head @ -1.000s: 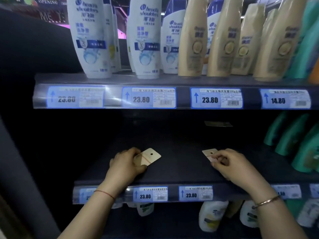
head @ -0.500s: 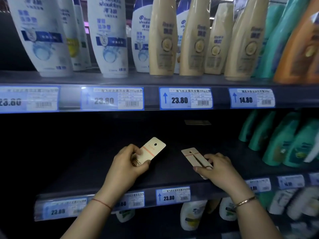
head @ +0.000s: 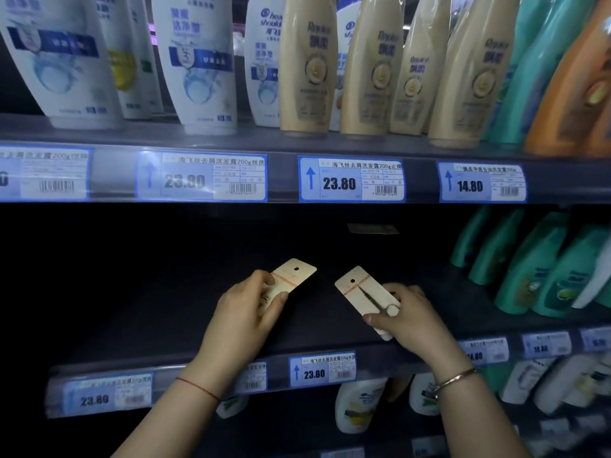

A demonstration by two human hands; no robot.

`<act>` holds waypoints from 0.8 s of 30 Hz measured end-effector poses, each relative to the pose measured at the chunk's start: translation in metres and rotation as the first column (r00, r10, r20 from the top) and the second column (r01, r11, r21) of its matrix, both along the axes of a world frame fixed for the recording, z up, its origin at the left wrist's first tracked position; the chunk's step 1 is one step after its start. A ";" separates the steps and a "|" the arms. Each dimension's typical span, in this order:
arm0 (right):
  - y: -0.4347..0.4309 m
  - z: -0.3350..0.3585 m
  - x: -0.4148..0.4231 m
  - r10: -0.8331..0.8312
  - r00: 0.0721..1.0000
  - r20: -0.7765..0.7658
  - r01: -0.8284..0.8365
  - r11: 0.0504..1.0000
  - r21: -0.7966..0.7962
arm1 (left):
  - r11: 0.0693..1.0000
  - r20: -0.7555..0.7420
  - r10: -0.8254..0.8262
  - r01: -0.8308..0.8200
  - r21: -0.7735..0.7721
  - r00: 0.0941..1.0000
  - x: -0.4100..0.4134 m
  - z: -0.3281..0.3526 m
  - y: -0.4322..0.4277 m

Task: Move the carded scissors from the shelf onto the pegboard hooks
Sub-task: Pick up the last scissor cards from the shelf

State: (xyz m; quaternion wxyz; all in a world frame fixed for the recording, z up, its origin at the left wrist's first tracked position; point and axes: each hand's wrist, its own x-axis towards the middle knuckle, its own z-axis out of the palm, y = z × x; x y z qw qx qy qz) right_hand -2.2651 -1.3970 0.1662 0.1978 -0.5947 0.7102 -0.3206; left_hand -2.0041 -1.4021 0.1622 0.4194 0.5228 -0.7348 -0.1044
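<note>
My left hand [head: 246,320] grips one beige carded scissors [head: 292,278] by its lower half, its hang hole pointing up and to the right. In my right hand [head: 408,320] is a second carded scissors [head: 362,294], face up, with the blades and an orange band showing and its hang hole toward the upper left. Both cards are lifted just above the dark middle shelf [head: 158,312]. A third card [head: 373,229] lies flat at the back of that shelf. No pegboard or hooks are in view.
White and beige shampoo bottles [head: 309,71] line the upper shelf above price tags [head: 351,180]. Teal bottles [head: 535,262] stand at the right of the middle shelf. More bottles sit below the front rail [head: 322,371].
Both hands have lifted their cards off the shelf and tilted them up, the right card now showing its scissors face. The view has shifted to the right and closer.
</note>
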 end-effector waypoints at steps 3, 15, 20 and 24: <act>0.002 0.001 0.001 0.059 0.995 0.087 -0.058 0.998 -0.015 | 1.000 0.023 0.005 -0.006 0.023 1.000 -0.001 0.001 0.001; 0.004 0.003 0.013 0.081 0.949 0.304 -0.038 0.989 -0.145 | 0.993 -0.129 -0.058 0.070 0.095 0.990 0.012 0.006 0.000; 0.009 0.007 0.032 0.170 0.815 0.554 -0.083 0.981 -0.178 | 0.994 -0.195 -0.091 0.100 0.034 0.977 0.014 0.010 0.009; 0.019 0.010 0.053 0.193 0.707 0.680 -0.099 0.979 -0.175 | 0.994 -0.264 -0.101 0.111 0.021 0.959 0.014 0.016 0.020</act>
